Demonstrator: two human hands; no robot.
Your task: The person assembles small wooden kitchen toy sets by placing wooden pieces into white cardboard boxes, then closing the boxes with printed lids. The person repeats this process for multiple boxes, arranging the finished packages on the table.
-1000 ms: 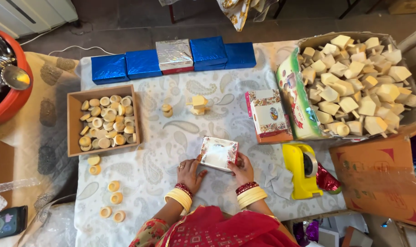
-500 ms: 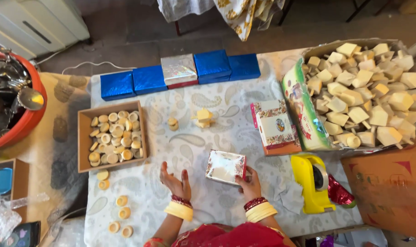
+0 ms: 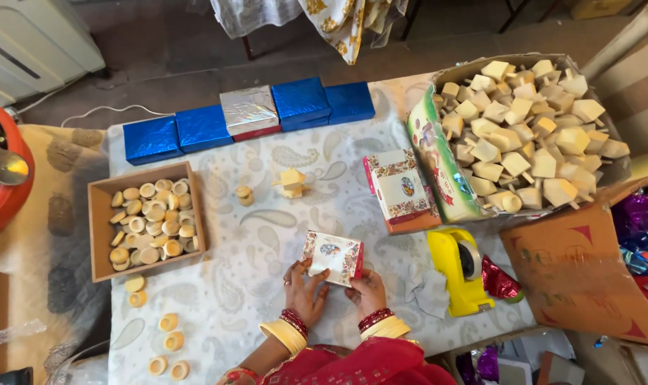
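Both hands are holding one small printed box over the surface.

A shallow cardboard tray [image 3: 101, 214] of round wooden pieces is sitting at the left. Near the front edge, the left hand [image 3: 306, 289] and the right hand [image 3: 366, 289] are gripping the small printed box [image 3: 332, 257] between their fingers. A yellow tape dispenser [image 3: 460, 271] is lying just right of them, and a large carton [image 3: 438, 153] of wooden blocks is standing behind it.

The left hand [image 3: 304, 288] wears a finger ring, with dark red bangles and a broad yellow bangle at the wrist. The right hand [image 3: 366, 289] carries matching red and yellow bangles. Red cloth with a patterned edge covers both arms below the bangles.
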